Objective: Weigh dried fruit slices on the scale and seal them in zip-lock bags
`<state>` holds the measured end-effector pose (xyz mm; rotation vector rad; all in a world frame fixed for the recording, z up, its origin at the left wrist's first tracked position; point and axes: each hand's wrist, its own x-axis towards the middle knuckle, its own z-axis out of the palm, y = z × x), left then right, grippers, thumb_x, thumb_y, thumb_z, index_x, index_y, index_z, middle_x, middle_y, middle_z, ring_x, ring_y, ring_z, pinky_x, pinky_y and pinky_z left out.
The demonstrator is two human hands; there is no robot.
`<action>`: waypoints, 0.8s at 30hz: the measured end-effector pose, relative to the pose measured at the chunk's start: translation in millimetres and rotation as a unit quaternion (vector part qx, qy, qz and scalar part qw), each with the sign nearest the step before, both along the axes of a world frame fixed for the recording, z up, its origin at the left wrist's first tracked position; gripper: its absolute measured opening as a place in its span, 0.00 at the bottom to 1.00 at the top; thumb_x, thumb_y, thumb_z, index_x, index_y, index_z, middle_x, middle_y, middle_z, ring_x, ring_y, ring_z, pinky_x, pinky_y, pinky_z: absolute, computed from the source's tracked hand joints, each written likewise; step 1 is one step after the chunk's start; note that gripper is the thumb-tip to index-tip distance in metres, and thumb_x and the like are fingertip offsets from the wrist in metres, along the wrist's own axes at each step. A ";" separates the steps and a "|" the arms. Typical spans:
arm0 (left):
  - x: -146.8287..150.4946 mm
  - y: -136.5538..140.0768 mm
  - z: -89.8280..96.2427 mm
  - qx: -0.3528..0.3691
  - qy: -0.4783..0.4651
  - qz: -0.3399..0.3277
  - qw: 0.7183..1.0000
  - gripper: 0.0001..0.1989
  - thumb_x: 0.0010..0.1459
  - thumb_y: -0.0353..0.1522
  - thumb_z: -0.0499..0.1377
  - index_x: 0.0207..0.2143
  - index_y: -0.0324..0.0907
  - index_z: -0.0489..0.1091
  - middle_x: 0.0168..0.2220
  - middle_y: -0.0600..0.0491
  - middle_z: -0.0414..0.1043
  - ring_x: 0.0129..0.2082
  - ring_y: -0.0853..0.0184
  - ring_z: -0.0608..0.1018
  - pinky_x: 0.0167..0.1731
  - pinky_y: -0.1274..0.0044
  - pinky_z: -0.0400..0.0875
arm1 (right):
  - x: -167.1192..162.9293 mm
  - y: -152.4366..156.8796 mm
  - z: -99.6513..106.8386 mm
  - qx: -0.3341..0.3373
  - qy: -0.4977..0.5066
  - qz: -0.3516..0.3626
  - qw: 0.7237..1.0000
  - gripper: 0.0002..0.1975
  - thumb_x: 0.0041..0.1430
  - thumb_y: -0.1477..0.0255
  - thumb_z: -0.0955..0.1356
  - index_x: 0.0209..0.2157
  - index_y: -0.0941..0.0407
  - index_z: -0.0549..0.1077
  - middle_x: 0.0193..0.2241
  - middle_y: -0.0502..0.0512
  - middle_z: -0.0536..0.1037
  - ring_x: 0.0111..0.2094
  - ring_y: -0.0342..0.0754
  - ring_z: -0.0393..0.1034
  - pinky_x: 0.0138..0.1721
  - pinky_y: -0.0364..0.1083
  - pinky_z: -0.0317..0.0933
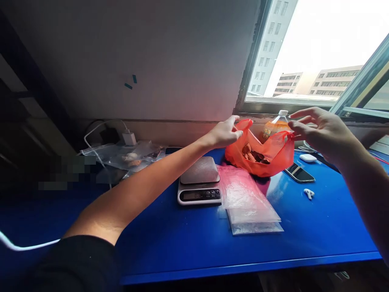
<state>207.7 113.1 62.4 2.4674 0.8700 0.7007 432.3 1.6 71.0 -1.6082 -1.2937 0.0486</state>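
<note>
A red plastic bag [259, 164] stands with its mouth spread between my two hands, on the blue table's back part. Inside lie several brown, dried-looking pieces [254, 155]. My left hand [224, 133] is closed on the bag's left handle. At the right handle, my right hand [319, 127] pinches the edge low between its fingers, while the upper fingers stretch out. Left of the bag sits a digital kitchen scale [199, 174] with a bare metal plate; its display is too dim to read. Clear plastic bags [246, 202] lie flat in front of the red bag.
Behind the bag stands a bottle with a white cap [283, 113]. A phone [300, 172], an earbud case [308, 157] and an earbud [309, 193] lie to the right. Clear packets [133, 156] and a white charger [129, 138] are at the left. The table's front edge [243, 269] is near me.
</note>
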 end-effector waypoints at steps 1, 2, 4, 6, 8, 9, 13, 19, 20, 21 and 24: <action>-13.2 -1.7 -1.1 0.012 0.033 0.009 0.999 0.31 0.59 0.35 0.57 0.64 0.41 0.55 0.58 0.46 0.68 0.55 0.62 0.72 0.54 0.74 0.66 | -1.3 -4.2 -1.8 0.027 -0.050 -0.045 0.997 0.14 0.53 0.68 0.71 0.42 0.54 0.75 0.29 0.54 0.75 0.27 0.49 0.72 0.29 0.51 0.69; -28.9 -1.3 -2.0 0.023 0.067 0.025 0.997 0.32 0.56 0.38 0.60 0.62 0.43 0.59 0.60 0.47 0.66 0.58 0.60 0.70 0.57 0.74 0.63 | -3.0 -8.0 -3.5 0.068 -0.087 -0.089 0.990 0.14 0.52 0.67 0.71 0.42 0.54 0.75 0.28 0.54 0.75 0.28 0.49 0.72 0.29 0.51 0.68; -68.3 5.4 -5.5 0.032 0.132 0.085 0.987 0.28 0.52 0.41 0.62 0.55 0.44 0.69 0.58 0.48 0.69 0.59 0.55 0.69 0.58 0.70 0.61 | -8.3 -14.2 -7.3 0.175 -0.113 -0.153 0.966 0.14 0.51 0.69 0.71 0.41 0.54 0.76 0.28 0.55 0.76 0.28 0.50 0.72 0.29 0.51 0.67; -115.5 15.8 -13.8 0.047 0.172 0.188 0.966 0.24 0.55 0.43 0.57 0.52 0.40 0.72 0.55 0.43 0.72 0.56 0.49 0.72 0.57 0.65 0.63 | -18.3 -18.5 -11.0 0.273 -0.100 -0.155 0.944 0.13 0.50 0.73 0.70 0.40 0.54 0.77 0.29 0.57 0.76 0.30 0.50 0.73 0.28 0.49 0.65; -164.2 23.4 -27.7 0.069 0.190 0.301 0.932 0.27 0.59 0.43 0.52 0.55 0.37 0.69 0.57 0.37 0.69 0.59 0.44 0.69 0.57 0.60 0.60 | -35.0 -20.7 -13.0 0.336 -0.102 -0.124 0.928 0.12 0.50 0.75 0.70 0.39 0.54 0.77 0.30 0.57 0.76 0.31 0.49 0.74 0.27 0.48 0.63; -186.4 24.7 -36.0 0.074 0.201 0.339 0.916 0.28 0.59 0.43 0.51 0.56 0.36 0.68 0.57 0.36 0.69 0.59 0.44 0.68 0.57 0.59 0.59 | -45.8 -20.8 -13.3 0.355 -0.109 -0.098 0.923 0.12 0.51 0.75 0.70 0.39 0.54 0.77 0.31 0.57 0.76 0.32 0.49 0.74 0.28 0.48 0.63; -243.0 15.2 -65.7 0.066 0.245 0.392 0.884 0.29 0.55 0.45 0.56 0.53 0.36 0.70 0.52 0.35 0.73 0.53 0.41 0.74 0.50 0.59 0.67 | -100.4 -13.7 -15.1 0.368 -0.117 0.025 0.922 0.05 0.57 0.70 0.67 0.36 0.54 0.75 0.32 0.54 0.76 0.31 0.46 0.73 0.30 0.47 0.64; -249.4 -7.6 -72.3 0.148 0.201 0.402 0.881 0.15 0.59 0.35 0.53 0.46 0.42 0.73 0.46 0.43 0.77 0.49 0.48 0.76 0.47 0.62 0.68 | -168.4 -2.9 -52.9 0.208 -0.115 0.245 0.940 0.04 0.60 0.73 0.65 0.32 0.52 0.71 0.30 0.52 0.76 0.31 0.46 0.71 0.34 0.48 0.65; -248.7 -12.0 -70.3 0.165 0.187 0.401 0.881 0.14 0.60 0.34 0.52 0.45 0.43 0.73 0.46 0.45 0.77 0.49 0.49 0.75 0.48 0.63 0.68 | -173.6 -3.6 -61.7 0.182 -0.123 0.264 0.939 0.05 0.60 0.73 0.64 0.32 0.52 0.71 0.29 0.52 0.76 0.31 0.46 0.71 0.34 0.48 0.65; -248.0 -17.0 -68.0 0.182 0.175 0.399 0.881 0.14 0.61 0.34 0.50 0.45 0.44 0.72 0.47 0.46 0.77 0.51 0.52 0.74 0.51 0.64 0.67 | -177.1 -4.7 -69.9 0.161 -0.127 0.278 0.938 0.05 0.61 0.73 0.64 0.32 0.52 0.71 0.29 0.53 0.76 0.31 0.47 0.71 0.34 0.48 0.64; -241.9 -36.2 -61.7 0.252 0.088 0.369 0.891 0.15 0.66 0.34 0.47 0.47 0.45 0.70 0.49 0.49 0.75 0.55 0.60 0.71 0.57 0.70 0.64 | -180.4 -6.7 -87.1 0.103 -0.107 0.300 0.942 0.03 0.60 0.71 0.65 0.33 0.53 0.71 0.29 0.53 0.76 0.31 0.47 0.71 0.35 0.48 0.64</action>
